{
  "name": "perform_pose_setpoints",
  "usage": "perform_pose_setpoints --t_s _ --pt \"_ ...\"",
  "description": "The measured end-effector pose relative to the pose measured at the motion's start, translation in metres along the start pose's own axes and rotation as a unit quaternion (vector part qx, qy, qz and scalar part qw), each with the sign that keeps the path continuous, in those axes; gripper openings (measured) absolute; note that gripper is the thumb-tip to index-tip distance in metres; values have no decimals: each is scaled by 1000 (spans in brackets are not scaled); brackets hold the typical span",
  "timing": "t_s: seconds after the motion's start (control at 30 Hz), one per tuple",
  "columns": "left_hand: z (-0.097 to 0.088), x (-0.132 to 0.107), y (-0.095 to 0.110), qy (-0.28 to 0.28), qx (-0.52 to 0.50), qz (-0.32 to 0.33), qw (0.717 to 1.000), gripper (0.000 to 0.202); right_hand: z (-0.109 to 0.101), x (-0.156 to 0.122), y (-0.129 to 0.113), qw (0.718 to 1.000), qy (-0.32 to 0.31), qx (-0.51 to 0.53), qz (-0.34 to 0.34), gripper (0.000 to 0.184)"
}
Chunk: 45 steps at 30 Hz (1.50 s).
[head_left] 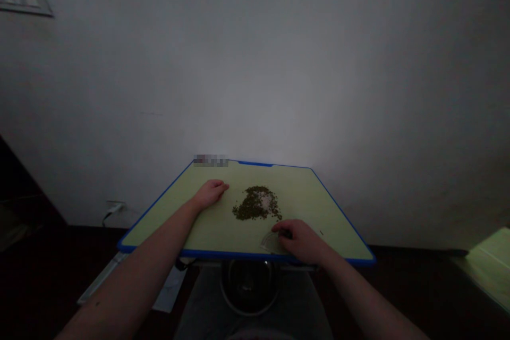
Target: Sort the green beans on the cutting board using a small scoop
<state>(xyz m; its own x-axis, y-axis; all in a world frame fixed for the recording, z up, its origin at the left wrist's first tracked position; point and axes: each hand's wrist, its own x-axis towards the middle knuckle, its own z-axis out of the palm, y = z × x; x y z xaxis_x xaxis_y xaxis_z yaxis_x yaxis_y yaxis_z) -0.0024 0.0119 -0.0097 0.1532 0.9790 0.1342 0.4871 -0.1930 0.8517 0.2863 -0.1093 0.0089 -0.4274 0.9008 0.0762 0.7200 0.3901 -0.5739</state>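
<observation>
A pile of small green beans lies spread on the pale yellow-green tabletop, with a patch of pale grains on its right part. To the left of the pile, my left hand rests on the table with its fingers curled together and nothing visible in them. Near the front edge, my right hand is closed over a clear curved plastic piece that looks like a protractor. Its right end is hidden under my fingers. A dark shadowed gap shows between thumb and fingers.
Below the table's blue front edge, a metal bowl sits on my lap. The wall stands right behind the table. A plug with a cable is at the lower left. One small dark bit lies right of my right hand.
</observation>
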Motion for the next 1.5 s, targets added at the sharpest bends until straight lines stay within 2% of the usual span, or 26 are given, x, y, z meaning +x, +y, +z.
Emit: perform_pose_setpoints --t_s 0.37,0.83,1.2,1.3,1.5 --pt "0 -2 1 14 2 12 1000 38 -10 -19 21 997 38 28 57 34" --pt "1 0 -3 6 3 7 1000 39 -1 -20 4 998 18 34 43 34" --pt "0 -3 3 15 17 21 1000 38 5 -19 -2 998 20 49 26 34" --pt "0 -2 2 16 11 12 1000 39 1 -15 7 997 39 61 33 34" --pt "0 0 -1 10 12 8 1000 38 -15 0 44 988 137 23 66 36"
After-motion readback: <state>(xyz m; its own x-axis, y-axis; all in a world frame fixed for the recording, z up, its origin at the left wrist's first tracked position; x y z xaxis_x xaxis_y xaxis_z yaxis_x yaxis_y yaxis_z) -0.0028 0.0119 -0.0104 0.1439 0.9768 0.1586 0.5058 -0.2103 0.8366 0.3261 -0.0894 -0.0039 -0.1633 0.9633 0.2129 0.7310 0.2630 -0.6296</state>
